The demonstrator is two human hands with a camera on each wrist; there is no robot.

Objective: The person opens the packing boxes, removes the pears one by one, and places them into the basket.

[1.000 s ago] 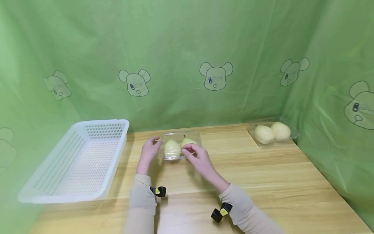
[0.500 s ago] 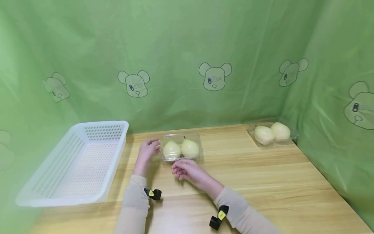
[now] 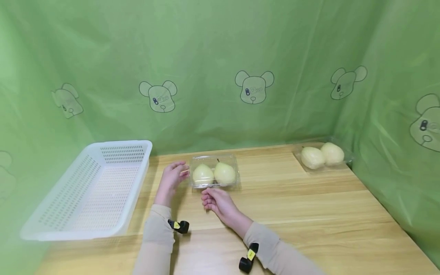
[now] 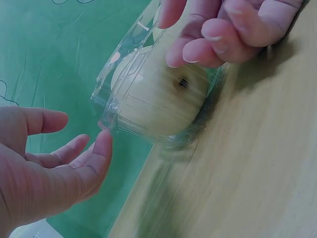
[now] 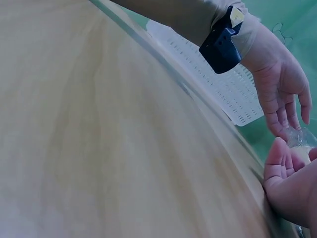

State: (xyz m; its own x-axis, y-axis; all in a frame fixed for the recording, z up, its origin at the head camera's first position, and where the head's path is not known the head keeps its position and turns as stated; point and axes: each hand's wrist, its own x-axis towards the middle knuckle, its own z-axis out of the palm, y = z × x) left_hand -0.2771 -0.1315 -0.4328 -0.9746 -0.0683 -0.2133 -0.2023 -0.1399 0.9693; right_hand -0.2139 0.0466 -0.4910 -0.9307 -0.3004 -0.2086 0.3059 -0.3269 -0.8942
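Observation:
In the head view, a transparent plastic clamshell box [image 3: 208, 157] holds two pale yellow pears [image 3: 225, 174] side by side at the table's back. My left hand [image 3: 171, 177] is at its left side, fingers extended and slightly bent. Seen from the left wrist, a fingertip reaches the corner of the box [image 4: 130, 101]. Just in front of the box's near edge is my right hand [image 3: 220, 204], its fingers loosely curled with nothing between them. The left wrist view shows these right fingers [image 4: 225, 42] overlapping the box. Part of the right palm is hidden there.
A white perforated plastic basket [image 3: 135, 183] stands on the left of the wooden table [image 3: 295, 214]. Another clear box [image 3: 302, 168] with two pears [image 3: 313, 157] lies at the back right corner. A green curtain [image 3: 206, 126] encloses the back and sides.
My right hand has drawn back from over the right pear to the box's front edge, uncovering that pear. The left hand has shifted slightly left. The box has stayed in place.

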